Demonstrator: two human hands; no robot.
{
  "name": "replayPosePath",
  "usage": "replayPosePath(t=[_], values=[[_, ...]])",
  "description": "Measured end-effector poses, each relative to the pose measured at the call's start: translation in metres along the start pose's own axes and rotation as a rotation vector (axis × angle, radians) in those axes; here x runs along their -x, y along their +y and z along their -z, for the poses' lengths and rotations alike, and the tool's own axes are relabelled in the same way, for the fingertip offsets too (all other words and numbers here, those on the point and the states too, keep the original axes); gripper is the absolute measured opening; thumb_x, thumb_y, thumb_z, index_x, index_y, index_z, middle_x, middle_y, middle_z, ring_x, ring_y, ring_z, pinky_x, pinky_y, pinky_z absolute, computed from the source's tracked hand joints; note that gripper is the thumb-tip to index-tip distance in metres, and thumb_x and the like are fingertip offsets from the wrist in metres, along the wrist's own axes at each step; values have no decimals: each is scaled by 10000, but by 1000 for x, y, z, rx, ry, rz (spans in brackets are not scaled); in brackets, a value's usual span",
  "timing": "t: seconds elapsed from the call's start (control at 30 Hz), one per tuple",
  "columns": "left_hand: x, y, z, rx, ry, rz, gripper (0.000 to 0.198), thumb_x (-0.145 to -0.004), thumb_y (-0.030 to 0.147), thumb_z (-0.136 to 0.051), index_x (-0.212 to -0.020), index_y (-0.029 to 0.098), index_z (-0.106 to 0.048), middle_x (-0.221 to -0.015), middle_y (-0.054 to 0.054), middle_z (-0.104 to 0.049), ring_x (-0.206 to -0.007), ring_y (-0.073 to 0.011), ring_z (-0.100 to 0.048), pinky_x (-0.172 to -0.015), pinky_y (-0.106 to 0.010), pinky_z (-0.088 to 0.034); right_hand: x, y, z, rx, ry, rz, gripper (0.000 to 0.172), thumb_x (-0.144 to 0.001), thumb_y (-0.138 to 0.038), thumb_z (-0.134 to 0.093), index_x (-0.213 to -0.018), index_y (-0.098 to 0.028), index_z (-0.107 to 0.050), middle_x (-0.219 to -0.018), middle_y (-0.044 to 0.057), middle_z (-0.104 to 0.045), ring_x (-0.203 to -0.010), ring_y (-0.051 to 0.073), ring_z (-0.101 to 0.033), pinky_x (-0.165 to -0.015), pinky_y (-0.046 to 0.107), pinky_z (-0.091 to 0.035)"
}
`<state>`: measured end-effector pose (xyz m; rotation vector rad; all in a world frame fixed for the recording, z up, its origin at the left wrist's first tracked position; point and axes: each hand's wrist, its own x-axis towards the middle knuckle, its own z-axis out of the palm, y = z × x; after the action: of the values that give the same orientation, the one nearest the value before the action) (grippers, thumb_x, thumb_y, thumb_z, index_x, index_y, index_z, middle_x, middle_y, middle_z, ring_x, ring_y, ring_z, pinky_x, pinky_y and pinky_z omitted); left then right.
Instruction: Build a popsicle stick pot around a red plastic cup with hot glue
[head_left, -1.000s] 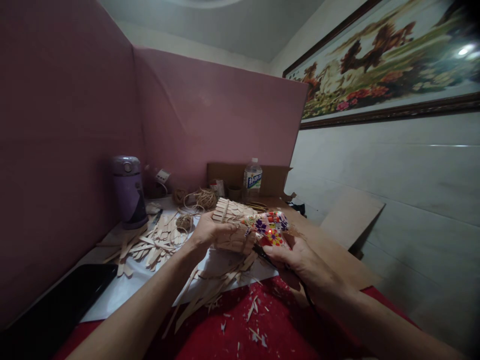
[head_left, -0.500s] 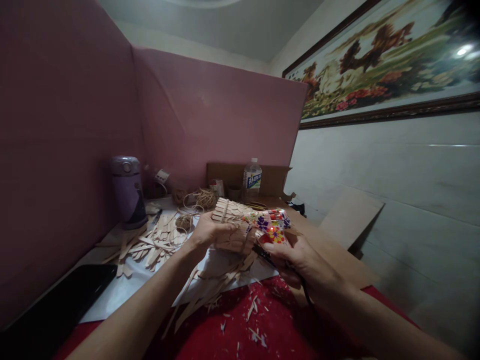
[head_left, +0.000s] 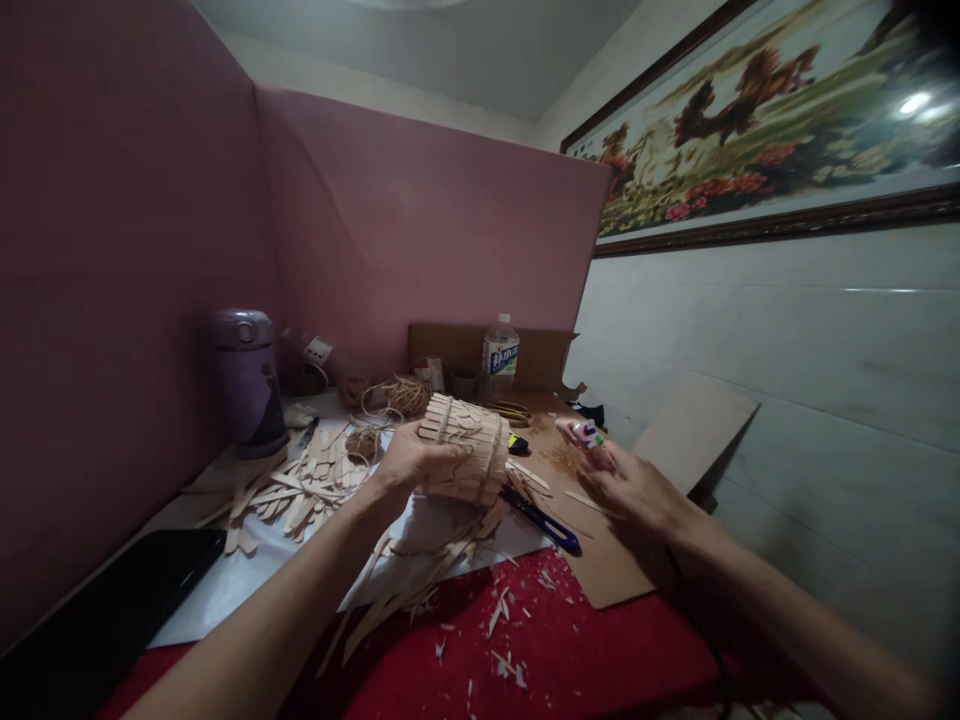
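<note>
The left hand (head_left: 409,462) grasps the stick basket (head_left: 465,462) above the table, while the right hand (head_left: 630,487), apart to its right, touches the flowered glue gun (head_left: 586,433) over the cardboard (head_left: 611,572), though whether it grips the gun cannot be told.

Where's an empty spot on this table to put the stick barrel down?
The left hand holds the stick barrel. Bare cardboard lies between the blue cutter and the right hand. White paper beside the black tablet is free too. The stick pile and twine behind are crowded.
</note>
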<state>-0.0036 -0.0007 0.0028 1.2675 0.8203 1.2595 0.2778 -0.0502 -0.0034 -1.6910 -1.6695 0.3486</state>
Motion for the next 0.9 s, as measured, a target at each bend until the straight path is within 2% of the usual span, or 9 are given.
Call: replayPosePath(t=[0.1, 0.2, 0.33, 0.4, 0.5, 0.57, 0.67, 0.77, 0.9], values=[[0, 1, 0, -2, -11, 3, 335, -435, 161, -812, -759, 135, -729, -752, -39, -749, -662, -180, -658, -678, -293, -519, -8, 21, -4, 562, 17, 61, 284, -939, -337, -350, -965, -187, -591, -920, 109, -647, -815, 226, -596, -653, 295, -371], [2, 2, -1, -11, -10, 10, 375, -426, 189, -832, -783, 131, -731, -758, -51, -752, -670, -194, -664, -681, -307, -522, -18, 35, -8, 758, -21, 64, 356, -958, -294, -298, -1084, -141, -594, -1048, 168, -625, -909, 260, -599, -693, 316, -370], [2, 3, -1, -21, 13, -2, 386, -418, 197, -838, -782, 127, -730, -756, -59, -752, -690, -202, -668, -687, -307, -522, -22, 41, -10, 759, -72, 89, 364, -956, -334, -360, -1161, -141, -591, -1015, 145, -632, -915, 251, -592, -747, 320, -379], [2, 3, -1, -21, 12, -2, 390, -415, 194, -836, -784, 126, -731, -746, -60, -751, -683, -203, -669, -678, -306, -523, -17, 39, -9, 778, 4, 161, 349, -947, -325, -399, -1183, -148, -586, -1030, 143, -625, -943, 257, -571, -787, 332, -376], [1, 1, -1, -18, 17, 5, 394, -410, 190, -834, -784, 123, -732, -754, -65, -753, -667, -203, -668, -670, -309, -525, -2, 31, -7, 803, 138, 279, 261, -928, -293, -433, -988, -156, -647, -989, 135, -627, -925, 255, -552, -775, 333, -361], [0, 1, -1, -7, 30, 7, 391, -405, 187, -839, -776, 128, -731, -760, -57, -754, -660, -195, -666, -670, -304, -525, 8, 27, -7, 770, 81, 280, 203, -907, -268, -458, -880, -183, -641, -920, 105, -640, -841, 229, -563, -696, 310, -345], [0, 0, -1, 7, 42, 17, 375, -395, 178, -847, -748, 143, -725, -735, -33, -750, -640, -179, -659, -658, -293, -522, 17, 23, -10, 680, -64, 182, 139, -876, -226, -478, -870, -201, -615, -874, 83, -659, -754, 209, -575, -615, 292, -299], [0, 0, -1, 10, 28, 15, 371, -399, 174, -845, -749, 140, -727, -723, -36, -749, -635, -180, -660, -653, -291, -519, 19, 22, -14, 616, -144, 96, 151, -879, -194, -442, -865, -189, -593, -839, 90, -664, -719, 207, -573, -595, 290, -284], [0, 1, -1, -2, 15, 1, 370, -412, 179, -838, -762, 124, -733, -725, -52, -750, -659, -189, -664, -669, -294, -519, 20, 18, -15, 598, -183, 105, 162, -857, -123, -414, -838, -177, -565, -845, 100, -654, -723, 203, -564, -608, 291, -305]])
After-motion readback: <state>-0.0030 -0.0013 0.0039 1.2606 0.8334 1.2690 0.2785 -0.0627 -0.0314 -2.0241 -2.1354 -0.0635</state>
